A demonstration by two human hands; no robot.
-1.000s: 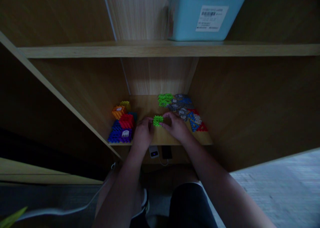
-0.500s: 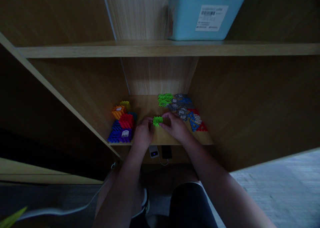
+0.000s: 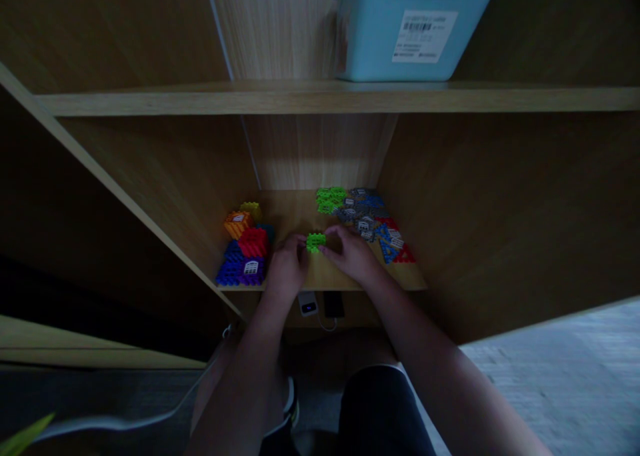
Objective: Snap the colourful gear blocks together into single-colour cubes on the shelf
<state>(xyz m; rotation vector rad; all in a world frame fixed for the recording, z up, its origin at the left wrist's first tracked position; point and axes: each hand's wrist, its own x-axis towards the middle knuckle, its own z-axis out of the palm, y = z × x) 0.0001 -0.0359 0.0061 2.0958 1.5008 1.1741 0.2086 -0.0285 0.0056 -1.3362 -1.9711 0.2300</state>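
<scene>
Between my two hands is a green interlocking building tile (image 3: 315,243) with toothed edges, above the lower shelf board. The fingers of my left hand (image 3: 289,264) are closed on its left edge. My right hand (image 3: 351,251) pinches its right side between thumb and fingers. More green tiles (image 3: 331,199) lie in a pile behind it. Grey tiles (image 3: 364,225) with white window pieces lie beyond my right hand, with blue tiles (image 3: 388,244) and red tiles (image 3: 404,253) beside them.
On the left stand assembled blocks: an orange cube (image 3: 238,224), a red cube (image 3: 253,243), a purple block (image 3: 251,270) and a yellow one (image 3: 251,210). A light-blue bin (image 3: 380,43) sits on the upper shelf (image 3: 200,103). Below are a white device (image 3: 308,305) and a black one (image 3: 333,304).
</scene>
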